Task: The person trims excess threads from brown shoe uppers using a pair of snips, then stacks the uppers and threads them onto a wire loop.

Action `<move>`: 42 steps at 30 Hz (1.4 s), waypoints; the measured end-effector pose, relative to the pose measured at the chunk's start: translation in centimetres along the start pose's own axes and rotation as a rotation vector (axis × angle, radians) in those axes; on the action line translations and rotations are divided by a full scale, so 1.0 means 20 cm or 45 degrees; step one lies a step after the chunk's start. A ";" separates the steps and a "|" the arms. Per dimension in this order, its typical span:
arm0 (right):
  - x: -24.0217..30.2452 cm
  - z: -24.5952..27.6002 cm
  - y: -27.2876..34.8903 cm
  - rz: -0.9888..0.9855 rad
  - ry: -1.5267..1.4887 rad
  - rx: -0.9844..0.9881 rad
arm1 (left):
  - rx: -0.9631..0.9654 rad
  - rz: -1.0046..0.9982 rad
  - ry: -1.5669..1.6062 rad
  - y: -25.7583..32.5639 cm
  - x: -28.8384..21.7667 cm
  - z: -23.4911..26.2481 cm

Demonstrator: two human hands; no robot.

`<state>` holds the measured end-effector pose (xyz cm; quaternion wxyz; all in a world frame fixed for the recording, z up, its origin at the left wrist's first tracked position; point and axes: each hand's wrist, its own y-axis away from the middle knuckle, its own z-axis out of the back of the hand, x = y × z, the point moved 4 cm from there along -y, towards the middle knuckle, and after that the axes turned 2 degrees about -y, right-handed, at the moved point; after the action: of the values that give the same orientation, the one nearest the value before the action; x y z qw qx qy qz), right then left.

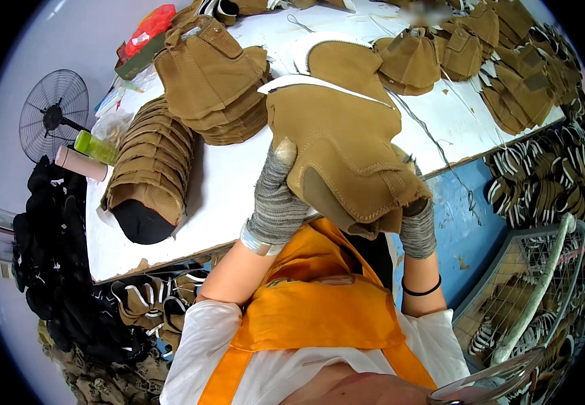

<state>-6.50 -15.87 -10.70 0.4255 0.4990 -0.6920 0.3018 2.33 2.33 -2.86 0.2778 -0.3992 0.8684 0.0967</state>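
Brown suede shoe uppers (336, 125) with white edging and pale stitching are held over the near side of the white table (225, 182). At least two pieces overlap, a second one (346, 61) showing beyond the first. My left hand (277, 192), in a grey knit glove with bare fingertips, grips their left side, thumb on top. Around the right side curls my right hand (417, 226), also gloved, its fingers mostly hidden by the suede. Left of them stand a tall pile of uppers (211, 74) and a nested row of uppers (154, 155) lying on its side.
More piles of uppers (407, 61) line the table's far right. A grey cord (434, 138) crosses the tabletop. A wire cart (529, 283) of shoe parts stands at the right. At the left are a fan (53, 118), a pink tumbler (80, 163) and a green-lidded bottle (95, 146).
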 end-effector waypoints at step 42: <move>0.43 -0.99 -0.88 0.751 1.372 -0.038 | -0.522 -0.594 -1.749 -0.37 -1.58 0.12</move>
<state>14.69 -8.52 5.90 0.6210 0.0577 -0.4926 0.6070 25.43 18.46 13.25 0.6904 -0.4664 0.3573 0.4221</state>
